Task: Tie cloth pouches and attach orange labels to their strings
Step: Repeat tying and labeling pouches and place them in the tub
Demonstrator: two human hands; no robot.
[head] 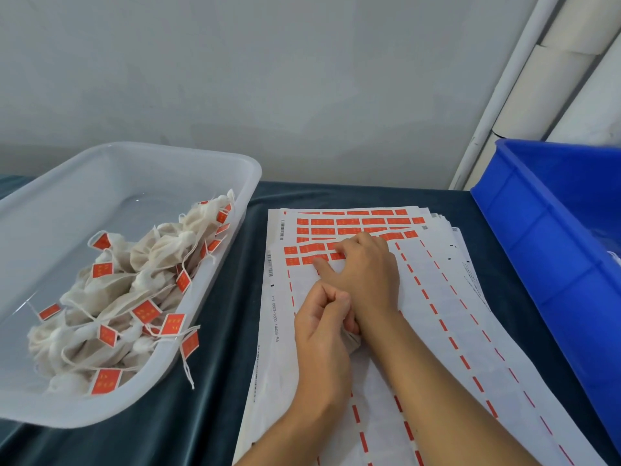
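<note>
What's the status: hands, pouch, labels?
Left hand grips a cloth pouch. Right hand picks at orange labels on top sheet. Nothing in the way.

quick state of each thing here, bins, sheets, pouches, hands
clear bin: part full of tied, labelled pouches
blue bin: inside hidden
label sheets: stacked, top one mostly peeled
left hand: curled round a pouch
right hand: forefinger at a label
</note>
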